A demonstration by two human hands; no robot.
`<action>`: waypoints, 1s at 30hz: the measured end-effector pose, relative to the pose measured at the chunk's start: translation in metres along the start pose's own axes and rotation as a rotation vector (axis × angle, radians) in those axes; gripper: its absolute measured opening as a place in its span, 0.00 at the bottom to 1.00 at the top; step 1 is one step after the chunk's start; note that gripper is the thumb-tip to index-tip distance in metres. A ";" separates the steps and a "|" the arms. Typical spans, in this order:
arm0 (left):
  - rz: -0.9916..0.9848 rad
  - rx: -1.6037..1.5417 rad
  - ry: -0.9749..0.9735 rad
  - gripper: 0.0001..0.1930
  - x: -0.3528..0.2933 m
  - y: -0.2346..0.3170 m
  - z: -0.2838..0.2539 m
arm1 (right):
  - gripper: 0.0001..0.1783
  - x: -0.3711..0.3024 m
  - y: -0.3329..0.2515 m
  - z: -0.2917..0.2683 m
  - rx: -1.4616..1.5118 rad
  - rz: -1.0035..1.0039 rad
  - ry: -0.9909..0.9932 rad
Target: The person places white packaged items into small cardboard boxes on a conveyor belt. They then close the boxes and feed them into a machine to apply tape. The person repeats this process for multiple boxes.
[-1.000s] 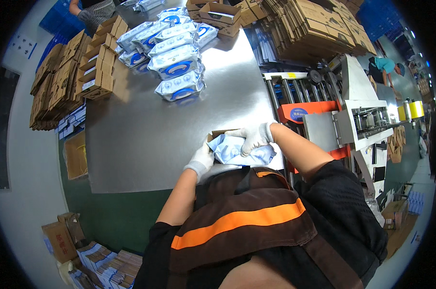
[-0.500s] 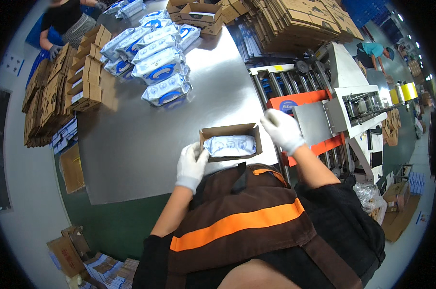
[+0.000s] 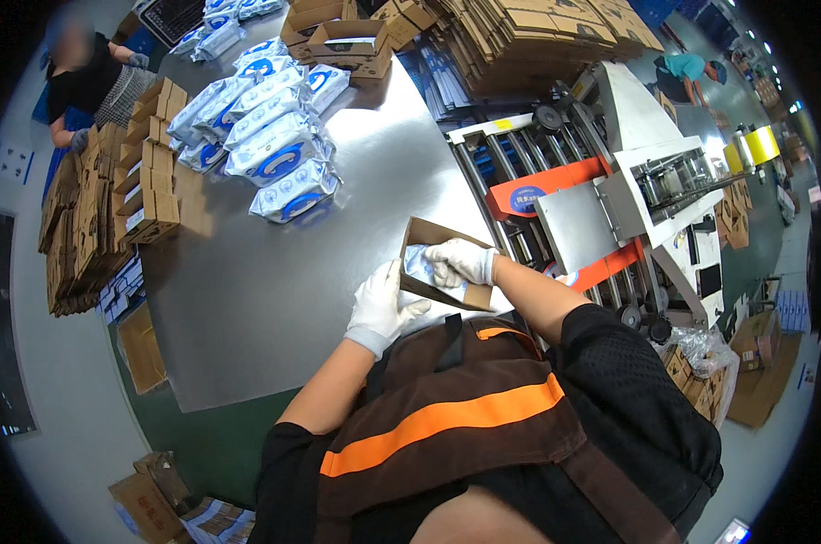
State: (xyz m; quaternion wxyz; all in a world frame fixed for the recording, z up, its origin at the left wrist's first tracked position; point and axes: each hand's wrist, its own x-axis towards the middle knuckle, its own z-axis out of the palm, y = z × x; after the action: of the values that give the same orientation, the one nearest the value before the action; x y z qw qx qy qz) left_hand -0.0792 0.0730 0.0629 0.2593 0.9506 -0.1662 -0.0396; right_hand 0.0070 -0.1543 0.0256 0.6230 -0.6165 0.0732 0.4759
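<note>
An open brown carton [image 3: 446, 297] stands at the table's near right edge, turned at an angle to me. Inside it lies a white and blue soft pack of wipes [image 3: 417, 263], partly covered by my right hand [image 3: 462, 261]. That gloved hand reaches in from the right, its fingers curled and knuckles pressed against the pack; nothing shows within them. My left hand [image 3: 383, 306], also in a white glove, rests by the carton's left wall. Its thumb is spread from the fingers, and the fingertips touch or nearly touch the cardboard.
Several wipes packs [image 3: 274, 145] are heaped on the metal table [image 3: 274, 308]. Flattened cartons [image 3: 93, 208] and open boxes [image 3: 147, 190] line its left side. A roller conveyor machine [image 3: 573, 218] adjoins the right edge. Co-workers [image 3: 93, 82] stand far left and far right.
My right hand has moved left and down into the carton, onto the pack. The carton has turned clockwise, and my left hand has shifted right with its thumb now spread.
</note>
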 end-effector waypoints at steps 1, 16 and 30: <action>0.013 -0.026 0.018 0.42 0.003 0.002 0.001 | 0.25 0.001 0.005 0.004 -0.027 -0.012 0.026; -0.660 -0.252 0.003 0.56 0.070 -0.005 0.016 | 0.36 -0.052 -0.027 0.042 -1.179 -0.646 0.710; -0.705 -0.930 -0.486 0.47 0.121 0.078 0.132 | 0.37 -0.105 0.066 -0.067 -1.176 -0.530 0.856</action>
State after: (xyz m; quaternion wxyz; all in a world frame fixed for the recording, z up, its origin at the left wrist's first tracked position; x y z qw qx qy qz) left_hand -0.0101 -0.0943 -0.0097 0.5716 0.6999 0.1372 -0.4056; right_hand -0.0609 -0.2775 0.0354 0.2035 -0.9732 -0.1071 -0.0081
